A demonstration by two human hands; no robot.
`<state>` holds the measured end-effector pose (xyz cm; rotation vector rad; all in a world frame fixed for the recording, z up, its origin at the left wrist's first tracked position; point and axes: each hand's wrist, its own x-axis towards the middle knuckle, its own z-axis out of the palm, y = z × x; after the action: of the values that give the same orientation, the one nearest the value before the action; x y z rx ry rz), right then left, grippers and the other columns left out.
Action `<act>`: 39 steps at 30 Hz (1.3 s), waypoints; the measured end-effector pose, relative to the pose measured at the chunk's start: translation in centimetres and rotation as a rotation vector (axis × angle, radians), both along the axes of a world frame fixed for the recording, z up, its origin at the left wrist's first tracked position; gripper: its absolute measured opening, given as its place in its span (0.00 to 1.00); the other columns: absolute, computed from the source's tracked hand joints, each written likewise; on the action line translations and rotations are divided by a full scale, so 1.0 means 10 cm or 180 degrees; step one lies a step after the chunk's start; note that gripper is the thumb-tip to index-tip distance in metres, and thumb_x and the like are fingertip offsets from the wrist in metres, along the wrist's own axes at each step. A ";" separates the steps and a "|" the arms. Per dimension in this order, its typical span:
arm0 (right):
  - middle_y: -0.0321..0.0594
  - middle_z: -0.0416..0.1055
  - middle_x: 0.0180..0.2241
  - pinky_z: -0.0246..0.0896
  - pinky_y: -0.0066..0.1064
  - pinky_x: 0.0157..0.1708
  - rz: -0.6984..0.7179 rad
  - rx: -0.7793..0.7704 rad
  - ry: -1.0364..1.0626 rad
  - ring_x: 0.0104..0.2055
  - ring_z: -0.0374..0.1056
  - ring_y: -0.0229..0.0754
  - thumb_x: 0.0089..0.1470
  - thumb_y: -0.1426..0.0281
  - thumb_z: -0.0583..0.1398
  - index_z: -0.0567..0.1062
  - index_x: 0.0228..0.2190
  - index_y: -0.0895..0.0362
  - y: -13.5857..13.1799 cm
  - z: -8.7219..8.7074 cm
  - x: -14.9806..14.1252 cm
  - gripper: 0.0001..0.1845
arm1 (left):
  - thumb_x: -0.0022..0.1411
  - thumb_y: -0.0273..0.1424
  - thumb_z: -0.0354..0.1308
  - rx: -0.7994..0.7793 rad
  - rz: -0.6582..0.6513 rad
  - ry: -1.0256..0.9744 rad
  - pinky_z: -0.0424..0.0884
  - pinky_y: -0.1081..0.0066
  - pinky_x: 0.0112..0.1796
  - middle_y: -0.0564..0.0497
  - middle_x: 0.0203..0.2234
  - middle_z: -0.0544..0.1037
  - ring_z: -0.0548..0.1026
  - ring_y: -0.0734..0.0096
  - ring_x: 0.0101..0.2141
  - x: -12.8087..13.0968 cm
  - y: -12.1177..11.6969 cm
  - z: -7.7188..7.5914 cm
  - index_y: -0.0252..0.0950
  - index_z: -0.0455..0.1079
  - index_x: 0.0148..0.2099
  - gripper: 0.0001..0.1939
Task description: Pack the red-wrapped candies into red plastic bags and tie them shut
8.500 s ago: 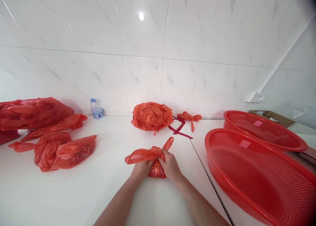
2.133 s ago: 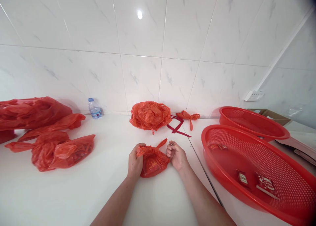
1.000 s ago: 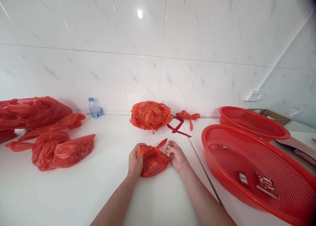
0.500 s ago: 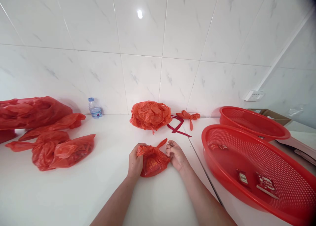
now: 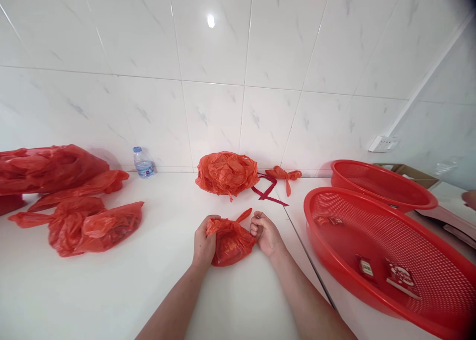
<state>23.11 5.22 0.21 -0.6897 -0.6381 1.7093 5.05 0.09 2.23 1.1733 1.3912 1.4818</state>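
A red plastic bag (image 5: 228, 243) lies on the white counter (image 5: 111, 290) with something dark inside, its contents not clearly shown. My left hand (image 5: 204, 241) is shut on the bag's gathered top. One thin bag handle sticks up between my hands. My right hand (image 5: 265, 234) rests just beside it, fingers curled, their tips against the bag's edge and apparently holding nothing.
Tied red bags (image 5: 74, 216) heap at left, near a water bottle (image 5: 143, 162). Two red mesh baskets (image 5: 334, 201) stand at right, the nearer holding several small red packets (image 5: 401, 279). Another person's hand (image 5: 469, 198) shows at the right edge.
Another person's hand has come in at the right edge. My hands and the bag have barely moved over the last second; earlier, both hands were wrapped around the bag's neck.
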 end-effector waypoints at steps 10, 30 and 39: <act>0.28 0.56 0.19 0.47 0.24 0.19 0.0008 -0.0119 0.0213 0.19 0.51 0.30 0.34 0.76 0.57 0.68 0.27 0.55 0.03 -0.03 0.01 0.11 | 0.54 0.31 0.49 0.0060 -0.0001 0.0057 0.70 0.67 0.35 0.50 0.35 0.77 0.75 0.64 0.35 0.00 0.01 -0.03 0.38 0.69 0.40 0.12; 0.26 0.52 0.17 0.48 0.21 0.13 0.0402 -0.0256 0.0459 0.17 0.49 0.27 0.48 0.68 0.64 0.70 0.29 0.56 0.14 -0.12 0.19 0.07 | 0.49 0.21 0.49 0.0501 0.0264 0.0156 0.69 0.70 0.36 0.51 0.35 0.78 0.74 0.68 0.35 -0.11 -0.05 -0.10 0.38 0.70 0.40 0.16; 0.26 0.54 0.19 0.52 0.20 0.13 0.0493 -0.0277 0.0518 0.17 0.51 0.27 0.47 0.71 0.64 0.70 0.31 0.56 0.14 -0.14 0.21 0.08 | 0.54 0.34 0.58 0.1376 0.1891 0.0652 0.69 0.66 0.41 0.49 0.34 0.76 0.74 0.66 0.36 -1.18 -0.40 0.64 0.36 0.70 0.39 0.10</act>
<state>25.23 6.66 -1.24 -0.5660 -0.5164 1.9240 -6.71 -3.91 8.64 1.2549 1.7077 2.2136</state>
